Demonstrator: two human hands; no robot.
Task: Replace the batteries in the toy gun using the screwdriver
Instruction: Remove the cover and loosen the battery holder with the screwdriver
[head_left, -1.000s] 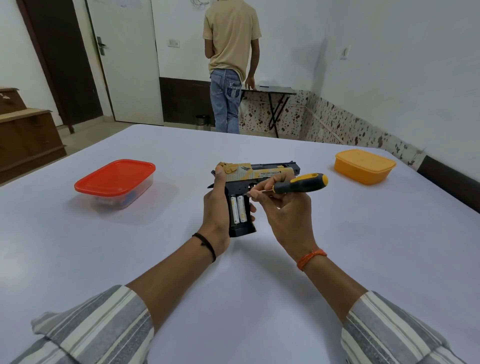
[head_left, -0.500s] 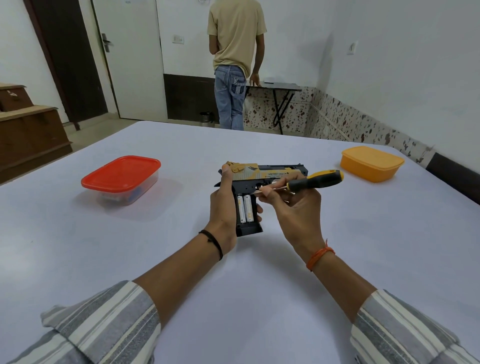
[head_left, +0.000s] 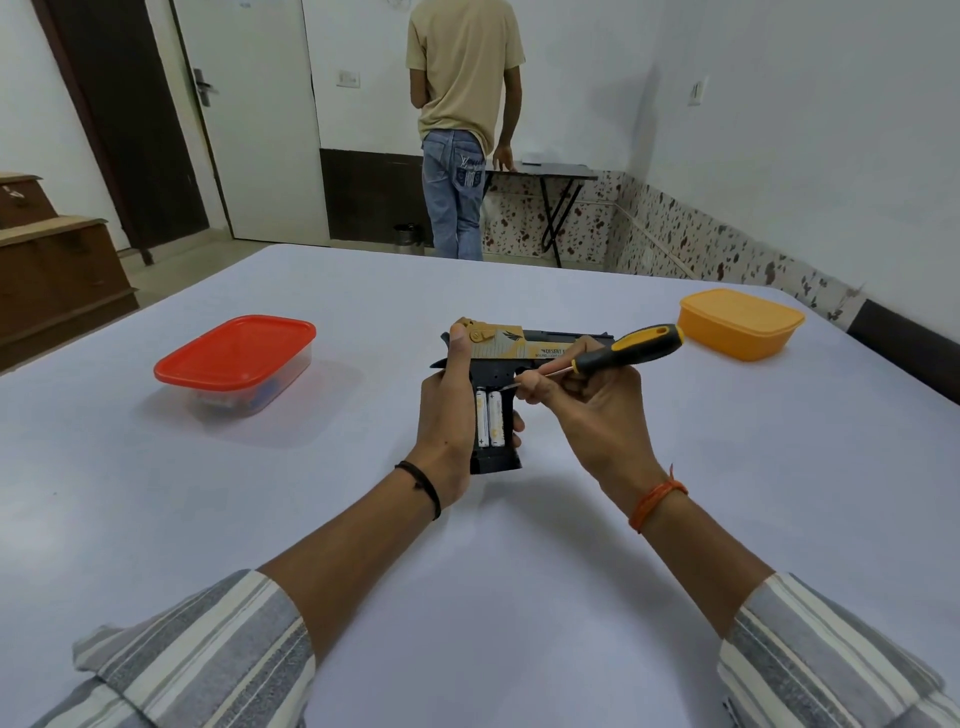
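Observation:
A black and gold toy gun (head_left: 506, 353) is held above the middle of the white table (head_left: 208, 499), barrel pointing right. My left hand (head_left: 447, 415) grips its handle from the left, thumb up along the back. The handle's compartment is open and shows two white batteries (head_left: 490, 425) side by side. My right hand (head_left: 592, 410) holds a screwdriver (head_left: 628, 349) with a black and yellow handle. Its thin shaft slants down left, with the tip at the top edge of the batteries.
A clear box with a red lid (head_left: 236, 358) sits on the table to the left, an orange lidded box (head_left: 740, 322) at the far right. A person (head_left: 462, 119) stands with their back turned by a small black table (head_left: 545, 179) beyond the far edge.
The gun and both hands sit slightly lower in view as the camera shifted. The screwdriver tip has dropped a little toward the top of the batteries.

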